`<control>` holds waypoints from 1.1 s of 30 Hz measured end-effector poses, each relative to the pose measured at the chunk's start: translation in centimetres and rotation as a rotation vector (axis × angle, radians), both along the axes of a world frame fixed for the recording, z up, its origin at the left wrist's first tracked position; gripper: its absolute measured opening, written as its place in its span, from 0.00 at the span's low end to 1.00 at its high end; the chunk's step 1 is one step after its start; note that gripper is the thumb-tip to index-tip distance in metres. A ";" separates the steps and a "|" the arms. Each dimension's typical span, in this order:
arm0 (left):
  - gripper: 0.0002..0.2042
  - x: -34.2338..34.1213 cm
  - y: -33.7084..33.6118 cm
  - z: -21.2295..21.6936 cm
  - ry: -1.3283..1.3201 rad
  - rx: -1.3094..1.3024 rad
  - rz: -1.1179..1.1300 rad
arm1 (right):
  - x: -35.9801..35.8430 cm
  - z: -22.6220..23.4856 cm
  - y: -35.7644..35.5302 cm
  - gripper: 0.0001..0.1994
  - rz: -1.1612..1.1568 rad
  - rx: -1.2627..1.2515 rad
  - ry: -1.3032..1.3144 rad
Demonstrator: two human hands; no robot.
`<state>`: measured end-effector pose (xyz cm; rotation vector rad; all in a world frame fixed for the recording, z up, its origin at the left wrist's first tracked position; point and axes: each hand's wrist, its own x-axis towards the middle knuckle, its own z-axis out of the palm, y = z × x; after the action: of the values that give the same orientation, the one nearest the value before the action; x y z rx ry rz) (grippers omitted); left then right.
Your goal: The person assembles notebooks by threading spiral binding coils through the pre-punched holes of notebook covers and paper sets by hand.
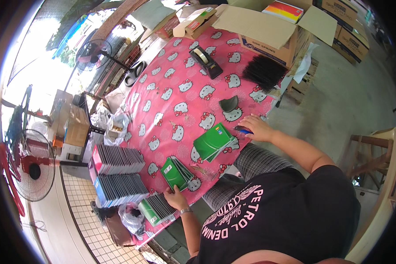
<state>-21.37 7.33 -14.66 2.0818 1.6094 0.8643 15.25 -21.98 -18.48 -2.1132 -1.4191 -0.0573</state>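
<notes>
My left hand (177,199) is at the near end of a small fanned stack of green notebooks (173,174), its thumb and fingers closed on their lower edge. Beside that hand, a row of green notebooks (156,209) with dark spines is packed tightly together. My right hand (257,128) rests at the table's near edge, its fingers curled over a small blue-handled tool (244,130), partly hidden by the hand. Just left of the tool is a flatter pile of green notebooks (213,141). Beyond it sits a dark curved piece (229,104).
Pink cloth (163,110) covers the table. A tape dispenser (206,61), a bundle of black coils (264,72) and an open carton (268,44) stand farther back. Pink-edged notebooks (118,159) and blue-edged notebooks (121,189) line the left side, near a fan (34,165).
</notes>
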 end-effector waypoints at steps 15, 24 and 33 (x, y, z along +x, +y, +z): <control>0.15 18.2 -8.7 5.1 0.309 0.496 -1.160 | 17.0 3.8 2.9 0.05 -0.440 -0.329 -0.461; 0.11 18.7 -6.0 9.6 0.347 0.228 -1.304 | 6.5 9.8 4.5 0.17 -0.009 0.099 0.373; 0.13 19.7 -5.7 9.4 0.279 0.385 -1.120 | -0.2 12.4 5.6 0.15 0.198 0.328 0.356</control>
<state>-1.66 1.59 -5.26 2.8897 0.1435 0.4738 15.08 -16.38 -6.06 -1.6164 -1.2948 0.1480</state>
